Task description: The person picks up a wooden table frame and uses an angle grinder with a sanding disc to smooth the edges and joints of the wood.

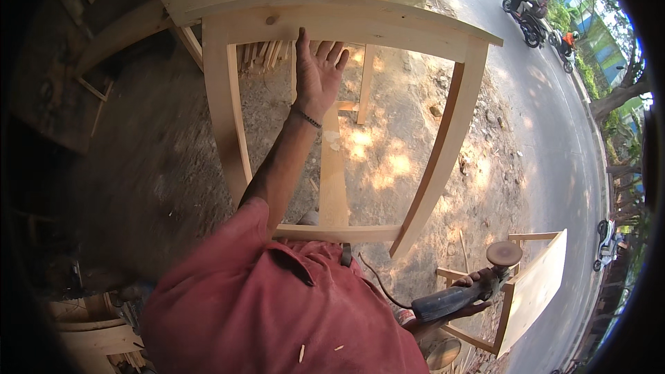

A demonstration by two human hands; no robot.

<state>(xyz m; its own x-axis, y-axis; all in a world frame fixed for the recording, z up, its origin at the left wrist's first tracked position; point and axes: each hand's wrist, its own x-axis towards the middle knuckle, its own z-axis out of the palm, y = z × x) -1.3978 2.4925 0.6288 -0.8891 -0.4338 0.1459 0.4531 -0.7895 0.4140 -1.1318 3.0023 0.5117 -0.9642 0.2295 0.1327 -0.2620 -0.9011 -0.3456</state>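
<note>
Grinder (463, 292) with its round sanding disc hangs low at the person's side, the right hand (463, 296) wrapped closed around its body, cord trailing to the shirt. If the disc is spinning, it could catch the cloth or cord. Farther out, the left hand (317, 73), fingers spread open and holding nothing, lies flat against the curved rail of the wooden frame (346, 24), which could tip if pushed

Left arm: stretched forward and up, elbow nearly straight, a dark band at the wrist.
Left hand (317, 73): open, palm away from the camera, fingers spread and pointing up.
Right arm: low beside the body, mostly hidden by the red sleeve.
Right hand (465, 294): closed in a grip, apparently knuckles outward, well below and right of the left hand.
</note>
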